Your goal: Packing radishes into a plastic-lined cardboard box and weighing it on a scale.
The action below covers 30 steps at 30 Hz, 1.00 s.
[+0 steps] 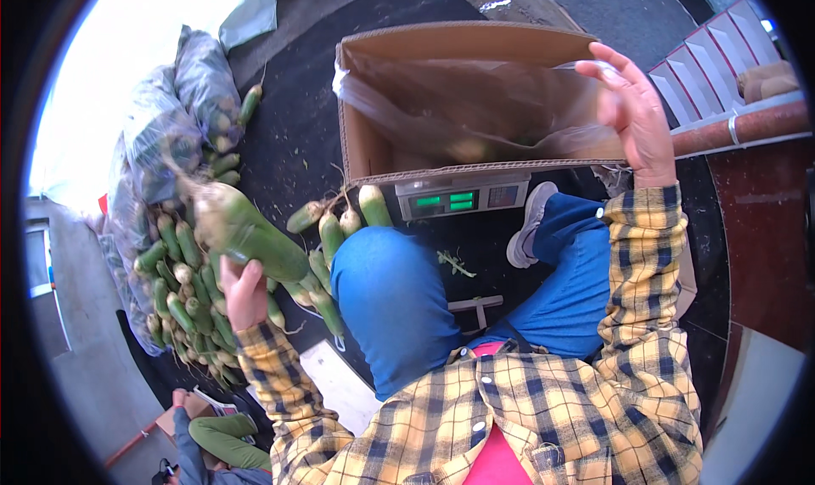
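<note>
My left hand [244,291] grips a large green radish [263,239] with a pale, rooted end, held over the left side and blurred by motion. My right hand [635,115] is raised at the right rim of a cardboard box [363,103], its fingers apart and partly blurred. A clear plastic liner [475,86] is spread inside the box; a pale shape shows dimly through it. Under the box stands a digital scale [465,200] with a lit green display. Several smaller green radishes [373,206] lie between the box and my left knee.
A heap of green radishes [191,302] lies at the left, beside filled plastic bags [153,120]. Another person [225,441] sits at the lower left. White partitioned racks [705,60] and a reddish pipe [739,130] stand at the right. Black sheeting [297,128] covers the floor.
</note>
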{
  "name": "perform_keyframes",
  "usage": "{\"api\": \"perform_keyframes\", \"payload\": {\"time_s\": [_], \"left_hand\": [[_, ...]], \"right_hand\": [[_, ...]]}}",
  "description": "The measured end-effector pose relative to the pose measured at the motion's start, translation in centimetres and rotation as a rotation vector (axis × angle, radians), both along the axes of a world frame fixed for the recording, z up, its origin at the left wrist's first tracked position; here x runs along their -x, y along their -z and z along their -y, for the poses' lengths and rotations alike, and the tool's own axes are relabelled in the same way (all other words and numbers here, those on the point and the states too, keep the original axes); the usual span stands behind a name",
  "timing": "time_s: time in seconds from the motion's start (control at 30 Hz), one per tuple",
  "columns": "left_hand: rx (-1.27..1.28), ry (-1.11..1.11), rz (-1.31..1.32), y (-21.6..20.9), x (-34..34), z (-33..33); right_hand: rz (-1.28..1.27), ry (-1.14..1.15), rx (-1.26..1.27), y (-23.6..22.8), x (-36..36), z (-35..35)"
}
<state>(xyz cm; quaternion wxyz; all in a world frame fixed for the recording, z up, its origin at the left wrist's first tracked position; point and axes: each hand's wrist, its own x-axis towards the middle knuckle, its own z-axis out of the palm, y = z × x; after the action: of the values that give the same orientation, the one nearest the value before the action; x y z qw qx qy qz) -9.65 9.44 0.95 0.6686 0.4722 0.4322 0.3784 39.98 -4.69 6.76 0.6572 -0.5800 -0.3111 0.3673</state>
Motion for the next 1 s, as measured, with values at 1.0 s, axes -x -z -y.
{"api": "perform_keyframes", "payload": {"time_s": [1.0], "left_hand": [[-1.03, 0.574, -0.615, -5.6, -24.6, -8.4]], "right_hand": [[-0.205, -0.003, -0.015, 2.3, 0.2, -0.8]]}}
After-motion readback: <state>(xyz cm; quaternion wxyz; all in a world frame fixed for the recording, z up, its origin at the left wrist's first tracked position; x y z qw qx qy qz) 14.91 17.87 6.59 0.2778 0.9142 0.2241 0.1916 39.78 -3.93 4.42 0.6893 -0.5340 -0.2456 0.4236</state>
